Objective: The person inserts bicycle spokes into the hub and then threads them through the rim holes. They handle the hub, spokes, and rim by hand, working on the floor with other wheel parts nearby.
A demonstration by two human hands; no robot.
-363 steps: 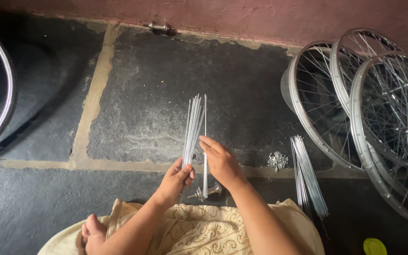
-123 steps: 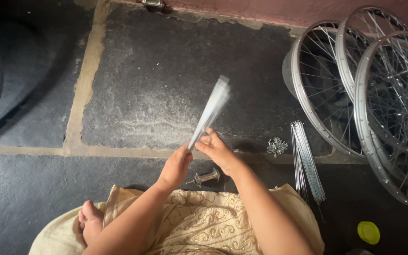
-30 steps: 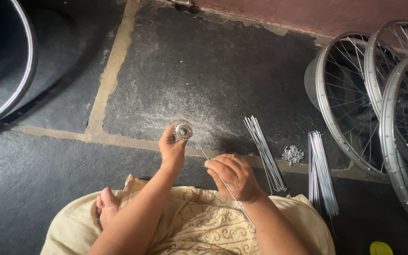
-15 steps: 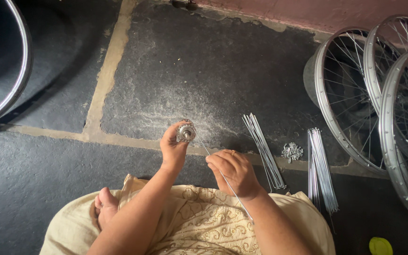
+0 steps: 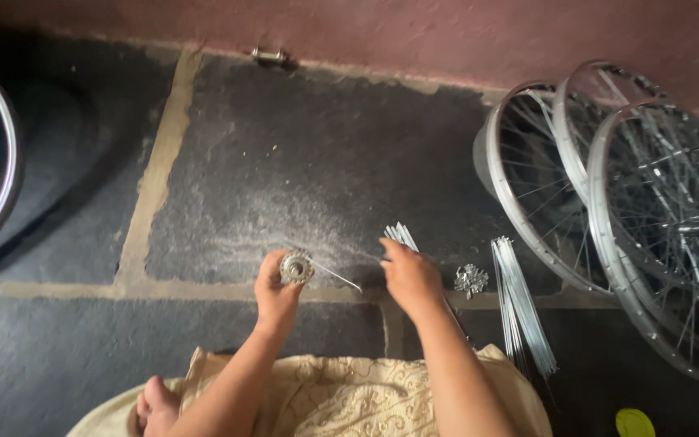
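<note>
Nearest, a bare foot [image 5: 155,400] pokes out from under cream patterned cloth [image 5: 349,396] draped over the seated person's lap. Both forearms reach forward from there over the dark stone floor [image 5: 285,170]. The left hand [image 5: 277,287] is closed around a small round metal hub [image 5: 295,266], held up by the fingertips, with one thin spoke [image 5: 335,276] sticking out of it to the right, toward the other hand. The right hand [image 5: 410,275] is just beside that spoke's tip, fingers curled down onto a bunch of loose spokes [image 5: 402,236] lying on the floor; whether it actually grips any, I cannot tell. Just right of it sits a little heap of silvery nipples [image 5: 471,280], then a second bundle of spokes [image 5: 519,303] laid lengthwise. Farther off, three spoked wheels [image 5: 641,210] lean against the reddish wall [image 5: 446,32], and a bare rim [image 5: 2,178] curves at the left edge.
</note>
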